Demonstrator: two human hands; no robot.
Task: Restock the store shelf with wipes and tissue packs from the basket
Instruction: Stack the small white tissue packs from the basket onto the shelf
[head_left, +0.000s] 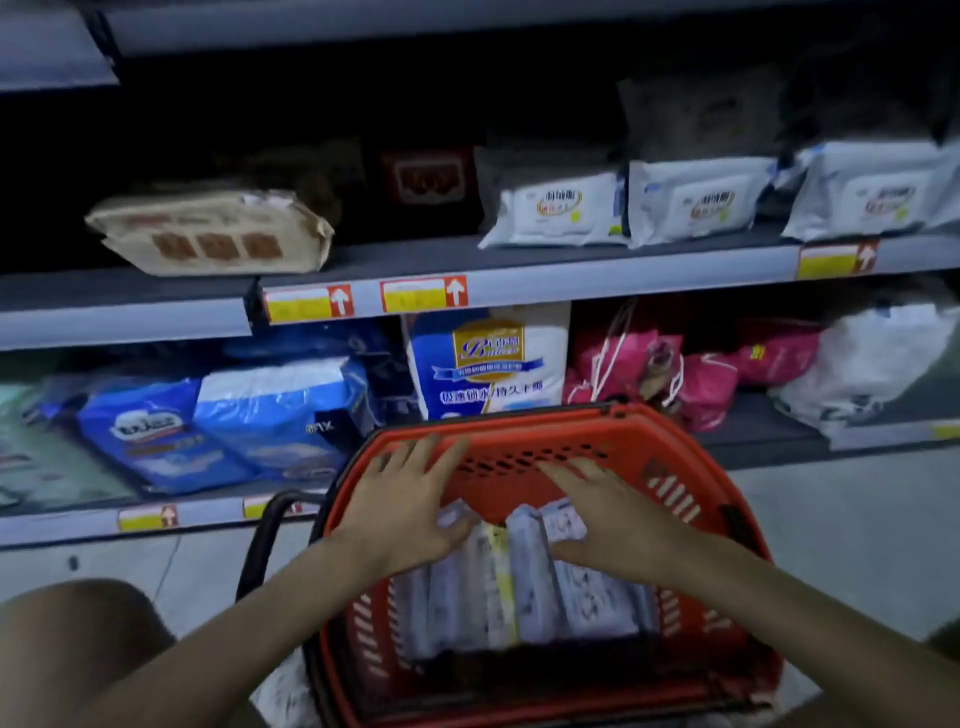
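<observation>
A red plastic basket (691, 499) stands on the floor in front of the shelf. Inside it several white wipes packs (511, 587) stand on edge in a row. My left hand (402, 506) hovers over the left end of the row with fingers spread, its thumb touching a pack. Over the right end lies my right hand (610, 512), fingers spread, resting on the packs. Neither hand grips a pack. On the middle shelf (415, 260), white wipes packs (558, 210) lie in a row at the right.
A beige tissue pack (213, 234) lies at the left of the middle shelf. The bottom shelf holds blue diaper bags (223, 415), a white and blue box (488, 358) and pink bags (675, 374). My knee (78, 639) is at the lower left. The basket's black handle (260, 545) hangs left.
</observation>
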